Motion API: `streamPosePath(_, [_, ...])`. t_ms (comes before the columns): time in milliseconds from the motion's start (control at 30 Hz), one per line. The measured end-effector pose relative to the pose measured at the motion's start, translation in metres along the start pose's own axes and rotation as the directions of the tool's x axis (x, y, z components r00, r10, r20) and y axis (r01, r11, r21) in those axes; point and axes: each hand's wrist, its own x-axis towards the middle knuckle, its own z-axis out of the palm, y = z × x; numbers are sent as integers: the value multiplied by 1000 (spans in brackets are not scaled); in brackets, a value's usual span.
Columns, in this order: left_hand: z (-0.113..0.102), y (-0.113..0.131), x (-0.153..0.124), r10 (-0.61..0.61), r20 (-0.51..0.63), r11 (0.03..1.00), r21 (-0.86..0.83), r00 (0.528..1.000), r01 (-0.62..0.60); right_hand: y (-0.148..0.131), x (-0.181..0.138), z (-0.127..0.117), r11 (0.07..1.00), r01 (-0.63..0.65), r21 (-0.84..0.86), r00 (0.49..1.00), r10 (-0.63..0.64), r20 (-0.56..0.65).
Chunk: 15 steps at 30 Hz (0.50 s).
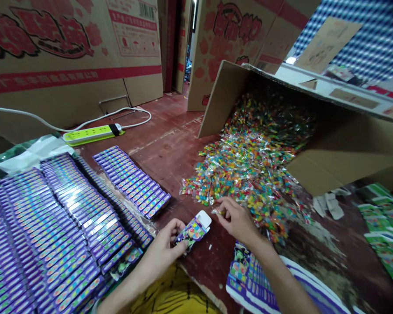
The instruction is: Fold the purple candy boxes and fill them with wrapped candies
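My left hand [167, 248] grips a small purple candy box [194, 231] between thumb and fingers. The box is tilted, and its white end flap stands up on the side toward my other hand. My right hand [237, 218] is pinched at the near edge of a heap of clear candy packets [239, 170] with many-coloured sweets. Between its fingertips shows a bit of clear wrap, apparently one small packet, mostly hidden by the fingers. Under my right forearm lies a stack of flattened purple cartons [244, 270].
Rows of filled-out purple boxes [68, 205] stand at the left, with a shorter row [131, 181] beside them. A tipped cardboard box [340, 161] spills the packets. A yellow-green power strip [91, 134] lies behind; green packages [388, 231] are at the right.
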Motion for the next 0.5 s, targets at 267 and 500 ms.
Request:
streamPosePath(267, [14, 7, -2, 10, 116, 995, 95, 993, -22, -29, -12, -26, 733, -229, 641, 957, 289, 12])
streamPosePath(500, [40, 8, -2, -2, 105, 997, 75, 994, -6, -54, -24, -10, 676, -243, 695, 907, 413, -85])
